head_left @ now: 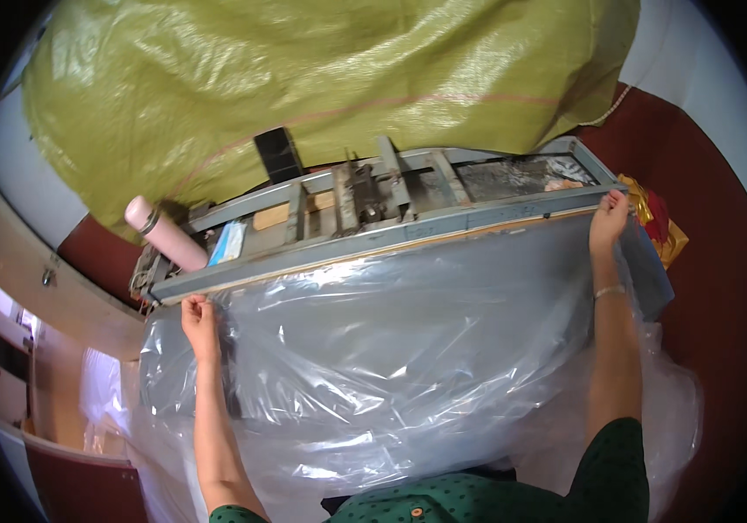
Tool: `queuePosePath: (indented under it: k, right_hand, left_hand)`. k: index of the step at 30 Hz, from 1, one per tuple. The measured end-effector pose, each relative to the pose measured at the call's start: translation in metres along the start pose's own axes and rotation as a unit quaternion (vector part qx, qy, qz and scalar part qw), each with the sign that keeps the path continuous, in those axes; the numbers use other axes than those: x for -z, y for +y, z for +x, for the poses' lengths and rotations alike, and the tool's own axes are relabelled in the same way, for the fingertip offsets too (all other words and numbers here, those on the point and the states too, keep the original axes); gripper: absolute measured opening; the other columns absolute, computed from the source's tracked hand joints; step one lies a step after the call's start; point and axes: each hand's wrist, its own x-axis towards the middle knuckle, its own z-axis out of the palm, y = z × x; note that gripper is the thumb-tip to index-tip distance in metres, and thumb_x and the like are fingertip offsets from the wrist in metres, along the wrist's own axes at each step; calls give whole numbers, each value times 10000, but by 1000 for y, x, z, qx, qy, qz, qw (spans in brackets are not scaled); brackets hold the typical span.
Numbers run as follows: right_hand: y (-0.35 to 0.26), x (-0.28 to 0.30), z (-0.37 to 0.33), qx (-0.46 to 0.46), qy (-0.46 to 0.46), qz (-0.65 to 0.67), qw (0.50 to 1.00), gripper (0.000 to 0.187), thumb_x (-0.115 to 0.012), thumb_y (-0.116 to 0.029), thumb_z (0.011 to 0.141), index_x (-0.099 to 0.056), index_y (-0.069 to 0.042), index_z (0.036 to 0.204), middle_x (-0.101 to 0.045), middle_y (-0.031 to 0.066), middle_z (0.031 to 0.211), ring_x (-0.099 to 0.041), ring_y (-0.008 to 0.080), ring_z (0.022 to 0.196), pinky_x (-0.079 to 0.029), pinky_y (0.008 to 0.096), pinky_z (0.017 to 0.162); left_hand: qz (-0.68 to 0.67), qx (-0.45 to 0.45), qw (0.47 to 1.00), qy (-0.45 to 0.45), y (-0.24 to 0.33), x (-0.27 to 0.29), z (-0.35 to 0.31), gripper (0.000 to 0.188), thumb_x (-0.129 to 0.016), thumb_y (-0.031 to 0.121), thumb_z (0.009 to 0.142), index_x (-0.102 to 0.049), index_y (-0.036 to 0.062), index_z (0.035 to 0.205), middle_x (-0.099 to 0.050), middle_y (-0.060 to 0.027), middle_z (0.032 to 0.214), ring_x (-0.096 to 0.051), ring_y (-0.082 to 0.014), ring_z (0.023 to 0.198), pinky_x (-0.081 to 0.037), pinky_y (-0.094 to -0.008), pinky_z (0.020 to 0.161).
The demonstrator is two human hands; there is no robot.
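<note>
Green cloth with dark dots covers the person nearest the camera, a button on the front of the shirt (417,512). Just beyond it, a clear plastic sheet (373,375) lies wrinkled and shiny across a wide grey surface (556,253), its loose folds spilling toward the person and past both sides. The left hand (199,324) is at the sheet's far left edge, fingers closed in a pinch on the plastic. Further off, the right hand (608,223), with a band at its wrist (610,291), pinches the sheet at the far right corner. Past the hands runs a long grey metal frame (373,240) with crossbars. A pink bottle (164,234) leans at its left end, beside a blue and white packet (228,242). Near the frame's right end is a gold and red bag (674,242). Behind the frame, a black phone (278,155) rests against a big yellow-green cover (330,70).
</note>
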Motion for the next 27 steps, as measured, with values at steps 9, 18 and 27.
queuePosePath:
  k: [9, 18, 27]
  right_hand:
    - [-238, 32, -93, 288, -424, 161, 843, 87, -606, -88, 793, -555, -18, 804, -555, 112, 736, -544, 210, 671, -424, 281, 609]
    - [-80, 105, -63, 7, -537, 51, 842, 171, -682, -102, 685, -543, -19, 629, -473, -19, 535, -413, 58, 520, -336, 238, 467]
    - [75, 211, -7, -63, -430, -43, 900, 216, -629, -28, 723, -452, -51, 602, -319, -79, 552, -286, 27, 517, -234, 211, 464]
  left_hand:
    - [-99, -94, 988, 79, 79, 60, -72, 140, -531, -3, 839, -442, 84, 902, -466, 14, 821, -417, -49, 688, -378, -190, 641]
    - [514, -130, 833, -158, -20, 124, -73, 526, -613, 240, 790, -450, -5, 1226, -425, -183, 1310, -321, -397, 1252, -279, -472, 1012]
    - [463, -104, 826, -305, 46, 22, -142, 796, -563, 422, 811, -216, -39, 1359, -178, -224, 1432, -125, -369, 1341, -143, -533, 1042]
